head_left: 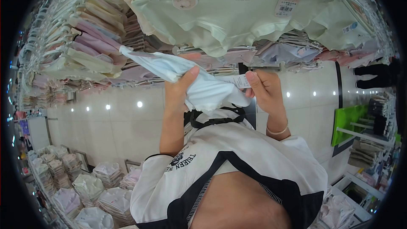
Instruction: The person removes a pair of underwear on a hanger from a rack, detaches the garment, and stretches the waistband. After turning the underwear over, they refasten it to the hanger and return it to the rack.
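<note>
A pair of pale blue underpants (210,89) is stretched out in front of my chest. My left hand (182,82) is closed around its fabric, with the thumb on top. One end of the garment reaches up and left toward the hanging racks. At its right side, my right hand (265,89) pinches a small white printed label (239,81) between thumb and fingers. Just beyond my hands hang pale green underpants (207,8) on a clear hanger, with a round sticker and a barcode tag (287,5). Some fingers of my left hand are hidden behind the fabric.
Racks of pastel underwear (93,38) on hangers curve across the front and left. Folded garment stacks (116,201) stand at lower left. To the right are a green display panel (347,123) and a person's dark-clothed legs (371,76). The floor (123,133) is shiny tile.
</note>
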`<state>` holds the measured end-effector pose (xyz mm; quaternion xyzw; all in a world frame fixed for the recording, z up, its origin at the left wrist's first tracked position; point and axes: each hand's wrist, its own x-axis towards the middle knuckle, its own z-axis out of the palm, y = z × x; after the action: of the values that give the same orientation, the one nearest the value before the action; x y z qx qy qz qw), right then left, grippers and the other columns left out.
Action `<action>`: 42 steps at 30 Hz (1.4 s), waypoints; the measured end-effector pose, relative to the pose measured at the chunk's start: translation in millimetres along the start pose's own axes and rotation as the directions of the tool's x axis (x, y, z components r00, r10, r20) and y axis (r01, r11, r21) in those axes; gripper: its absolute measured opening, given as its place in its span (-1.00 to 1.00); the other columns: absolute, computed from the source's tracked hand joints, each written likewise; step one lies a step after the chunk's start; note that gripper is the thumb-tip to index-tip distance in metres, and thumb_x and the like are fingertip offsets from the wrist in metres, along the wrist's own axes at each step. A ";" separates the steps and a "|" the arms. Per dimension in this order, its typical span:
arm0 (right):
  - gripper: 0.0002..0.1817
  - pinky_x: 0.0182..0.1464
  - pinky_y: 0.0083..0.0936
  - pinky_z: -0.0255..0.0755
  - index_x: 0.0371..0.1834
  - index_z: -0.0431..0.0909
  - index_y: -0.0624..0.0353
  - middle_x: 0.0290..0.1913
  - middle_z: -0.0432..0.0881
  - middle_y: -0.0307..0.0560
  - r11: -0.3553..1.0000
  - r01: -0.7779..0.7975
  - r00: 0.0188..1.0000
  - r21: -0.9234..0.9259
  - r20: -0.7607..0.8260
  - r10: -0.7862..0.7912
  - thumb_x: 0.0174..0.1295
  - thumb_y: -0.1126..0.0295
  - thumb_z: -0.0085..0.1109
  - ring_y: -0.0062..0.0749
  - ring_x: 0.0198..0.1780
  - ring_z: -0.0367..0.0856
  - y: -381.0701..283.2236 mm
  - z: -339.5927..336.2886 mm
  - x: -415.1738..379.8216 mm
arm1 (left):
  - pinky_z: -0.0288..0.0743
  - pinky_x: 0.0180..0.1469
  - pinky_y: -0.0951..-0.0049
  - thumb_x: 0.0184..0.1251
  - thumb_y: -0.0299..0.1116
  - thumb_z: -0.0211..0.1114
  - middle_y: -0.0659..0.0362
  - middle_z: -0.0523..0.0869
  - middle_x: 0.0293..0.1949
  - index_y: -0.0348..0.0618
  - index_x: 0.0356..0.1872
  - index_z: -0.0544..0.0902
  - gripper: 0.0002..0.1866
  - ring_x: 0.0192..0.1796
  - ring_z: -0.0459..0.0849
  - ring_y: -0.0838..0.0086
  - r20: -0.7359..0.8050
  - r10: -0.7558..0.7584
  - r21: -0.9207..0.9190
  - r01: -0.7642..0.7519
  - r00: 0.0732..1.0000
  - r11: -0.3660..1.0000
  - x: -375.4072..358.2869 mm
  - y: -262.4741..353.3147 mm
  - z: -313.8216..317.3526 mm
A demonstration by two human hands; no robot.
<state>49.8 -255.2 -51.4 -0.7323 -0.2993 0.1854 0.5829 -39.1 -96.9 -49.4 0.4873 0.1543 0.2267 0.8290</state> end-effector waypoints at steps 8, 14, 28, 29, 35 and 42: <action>-0.66 -0.66 -0.76 0.22 -0.63 0.39 0.35 -0.69 0.43 -0.16 0.926 0.048 0.991 0.374 -0.132 0.002 0.10 0.28 -0.19 -0.64 -0.68 0.36 1.6 4.1 1.8 | 0.29 -0.14 0.47 -0.14 -0.41 0.11 0.04 0.37 -0.23 -0.26 0.03 0.06 -0.37 -0.19 0.41 0.37 0.008 0.053 -0.196 -0.050 0.999 0.979 5.3 -4.9 -1.6; -0.68 -0.63 -0.77 0.24 -0.59 0.41 0.35 -0.64 0.46 -0.14 0.801 0.028 0.966 0.598 -0.223 0.133 0.09 0.28 -0.17 -0.64 -0.67 0.37 2.1 6.1 0.4 | 0.16 -0.01 0.44 -0.08 -0.30 0.10 0.07 0.29 -0.11 -0.27 0.04 0.02 -0.35 -0.04 0.28 0.39 0.017 -0.087 -0.304 0.088 0.996 0.949 -0.2 -20.8 -13.9; -0.78 -0.43 -0.66 0.36 -0.33 0.37 0.41 -0.48 0.49 0.00 0.897 0.051 0.996 0.440 0.042 -0.078 0.07 0.45 -0.18 -0.48 -0.47 0.48 -0.5 37.5 -8.4 | 0.19 -0.05 0.49 -0.15 -0.40 0.12 0.02 0.32 -0.12 -0.27 0.00 0.06 -0.38 -0.10 0.34 0.42 0.170 0.005 -0.031 0.000 0.986 1.000 -6.3 -38.4 -2.6; -0.78 -0.43 -0.64 0.38 -0.30 0.35 0.42 -0.47 0.49 0.03 0.842 -0.026 0.999 0.538 0.054 -0.004 0.06 0.47 -0.19 -0.46 -0.46 0.48 -1.4 37.3 -7.5 | 0.21 -0.07 0.50 -0.18 -0.43 0.11 0.01 0.34 -0.13 -0.27 -0.01 0.06 -0.38 -0.12 0.36 0.42 0.124 0.040 -0.024 -0.037 0.991 0.999 -7.4 -37.6 -1.3; -0.79 -0.50 -0.60 0.41 -0.28 0.26 0.40 -0.44 0.45 0.11 0.665 -0.322 0.938 0.674 0.324 0.126 0.03 0.48 -0.17 -0.39 -0.52 0.49 -1.9 32.1 -5.0 | 0.23 -0.07 0.48 -0.40 -0.55 -0.02 -0.03 0.36 -0.15 -0.28 -0.02 0.10 -0.33 -0.11 0.38 0.38 0.082 0.004 -0.087 0.004 0.997 0.996 -11.7 -15.8 -0.2; -0.82 -0.47 -0.61 0.42 -0.34 0.25 0.38 -0.36 0.44 0.15 0.516 -0.471 0.872 0.716 0.467 0.149 0.04 0.46 -0.16 -0.36 -0.45 0.50 0.4 37.5 -4.3 | 0.25 -0.10 0.51 -0.53 -0.50 -0.07 -0.04 0.38 -0.19 -0.34 -0.03 0.14 -0.28 -0.17 0.42 0.34 0.181 -0.083 -0.118 0.105 0.980 0.987 -4.4 -1.1 -10.3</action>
<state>23.4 -230.2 -61.5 -0.3795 -0.1402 0.5298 0.7454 -47.5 -92.1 -55.1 0.4440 0.0887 0.1527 0.8785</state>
